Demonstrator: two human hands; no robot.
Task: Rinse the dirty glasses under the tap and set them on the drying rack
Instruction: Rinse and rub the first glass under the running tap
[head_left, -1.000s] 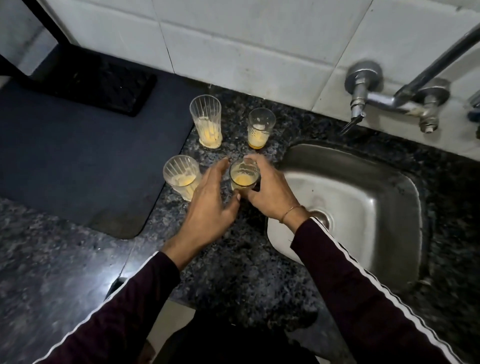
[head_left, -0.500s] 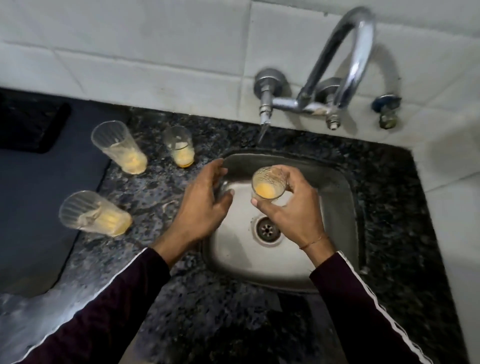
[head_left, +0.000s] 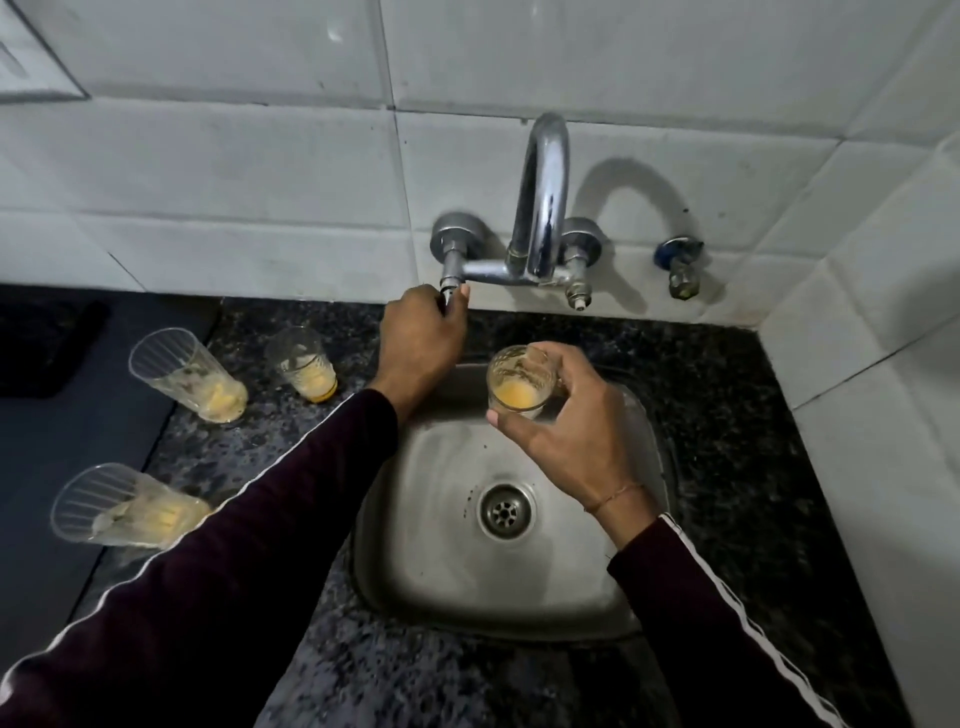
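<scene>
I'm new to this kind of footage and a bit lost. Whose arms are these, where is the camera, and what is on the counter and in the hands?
There is no machine here: the arms belong to a person in dark sleeves with white stripes. The single picture comes from a wide-angle camera worn on their head, looking forward and down, so edges look bent.

The left hand grips the left valve handle of the chrome wall tap; no water is visibly running. The right hand holds a small clear glass with orange residue above the square steel sink.

On the speckled dark granite counter, left of the sink, wait three more dirty glasses: a short clear glass and two tall ribbed glasses, one farther back, one nearer. No drying rack is in view.
</scene>
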